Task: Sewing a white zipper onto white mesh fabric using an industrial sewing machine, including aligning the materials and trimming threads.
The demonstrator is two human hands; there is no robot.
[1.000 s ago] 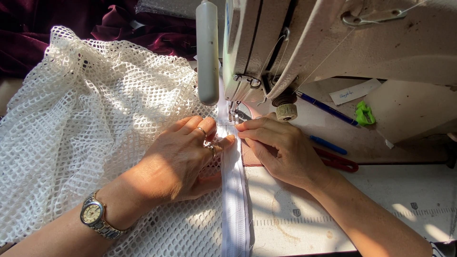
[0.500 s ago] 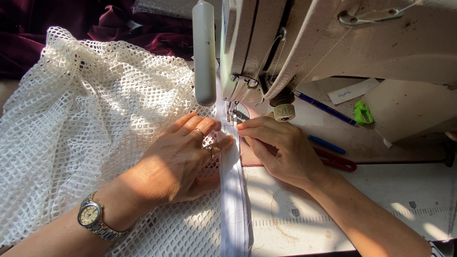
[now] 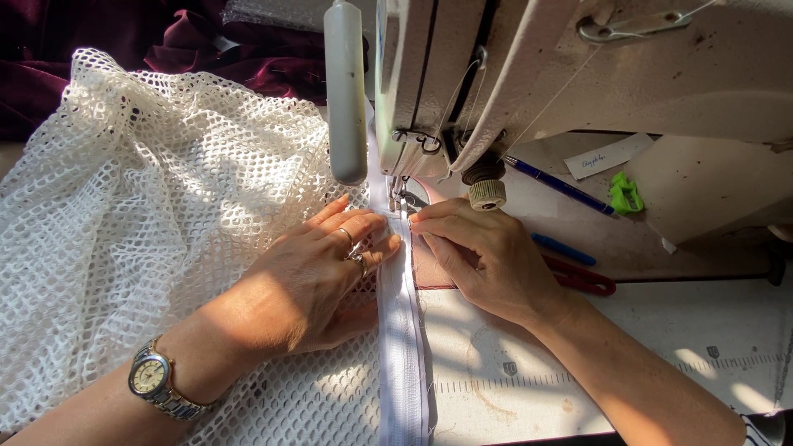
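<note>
Where the head camera looks down, a white zipper tape (image 3: 403, 330) runs from the near edge of the desk (image 3: 661, 347) straight up under the foot of the sewing machine (image 3: 529, 74), lying along the right border of a white mesh fabric (image 3: 149, 215) that spreads toward the desk's left side. The left hand (image 3: 318, 277) lies flat and open on the mesh, fingertips pressing at the tape's left edge; it grips nothing. The right hand (image 3: 487, 260) rests palm down, its fingers loosely curled with the tips pressing the tape from the right, close before the needle. The mesh looks light, limp and stretchy, likely to snag and shift; the tape seems thin and floppy. Flat pressure on both sides near the foot probably controls them best. Pens (image 3: 562, 186) and red-handled scissors (image 3: 582, 279) lie beyond the right hand.
</note>
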